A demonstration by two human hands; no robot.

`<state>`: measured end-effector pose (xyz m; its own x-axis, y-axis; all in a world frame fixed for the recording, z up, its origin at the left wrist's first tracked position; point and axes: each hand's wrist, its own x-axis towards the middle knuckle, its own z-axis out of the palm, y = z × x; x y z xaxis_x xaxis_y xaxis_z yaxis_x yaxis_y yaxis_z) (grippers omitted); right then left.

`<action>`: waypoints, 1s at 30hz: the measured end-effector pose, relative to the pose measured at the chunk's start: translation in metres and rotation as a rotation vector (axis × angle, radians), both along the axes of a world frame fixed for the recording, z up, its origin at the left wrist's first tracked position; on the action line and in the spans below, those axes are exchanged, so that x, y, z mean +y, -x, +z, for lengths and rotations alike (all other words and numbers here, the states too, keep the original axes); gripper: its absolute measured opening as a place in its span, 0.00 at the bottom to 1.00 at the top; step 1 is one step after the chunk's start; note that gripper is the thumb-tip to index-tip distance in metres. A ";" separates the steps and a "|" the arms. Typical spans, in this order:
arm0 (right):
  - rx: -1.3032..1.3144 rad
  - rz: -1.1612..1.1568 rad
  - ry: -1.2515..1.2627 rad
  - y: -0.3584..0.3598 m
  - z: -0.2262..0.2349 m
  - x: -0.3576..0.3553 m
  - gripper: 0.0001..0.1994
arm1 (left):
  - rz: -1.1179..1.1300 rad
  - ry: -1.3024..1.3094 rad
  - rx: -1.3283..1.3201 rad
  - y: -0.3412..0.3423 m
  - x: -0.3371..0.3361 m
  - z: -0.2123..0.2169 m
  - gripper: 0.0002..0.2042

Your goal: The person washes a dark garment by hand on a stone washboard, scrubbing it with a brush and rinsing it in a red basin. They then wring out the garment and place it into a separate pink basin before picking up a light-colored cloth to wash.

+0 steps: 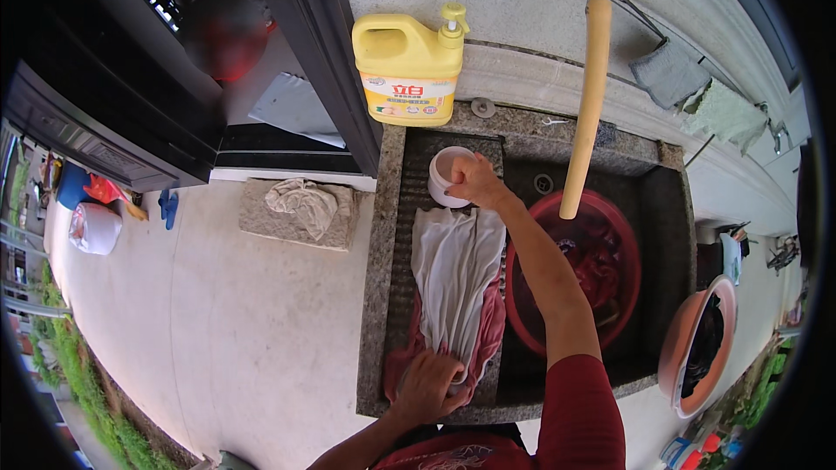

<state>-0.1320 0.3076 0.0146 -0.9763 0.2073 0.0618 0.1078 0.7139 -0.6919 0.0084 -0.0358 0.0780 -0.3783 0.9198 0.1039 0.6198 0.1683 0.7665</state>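
Observation:
A white and red garment [456, 289] lies spread along the ribbed washboard of a stone sink [380, 235]. My left hand [424, 386] presses down on its near end, fingers bunched on the cloth. My right hand [475, 181] reaches to the far end of the washboard, where it grips the rim of a small white cup [443, 176].
A red basin [620, 254] with red laundry sits in the sink under a long tan hose [587, 96] from a tap. A yellow detergent jug [406, 70] stands on the ledge. A cloth lies on a stone block [300, 216] to the left. Another basin [695, 341] stands right.

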 end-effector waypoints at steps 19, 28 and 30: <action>0.068 0.213 -0.448 -0.126 -0.009 -0.191 0.28 | -0.007 0.058 0.260 -0.009 -0.008 -0.024 0.15; 0.059 0.051 -0.345 -0.123 -0.028 -0.191 0.34 | -0.024 0.139 0.349 -0.011 -0.005 -0.010 0.19; 0.052 0.217 -0.212 -0.172 -0.011 -0.205 0.34 | -0.033 0.180 0.375 -0.013 -0.009 -0.013 0.20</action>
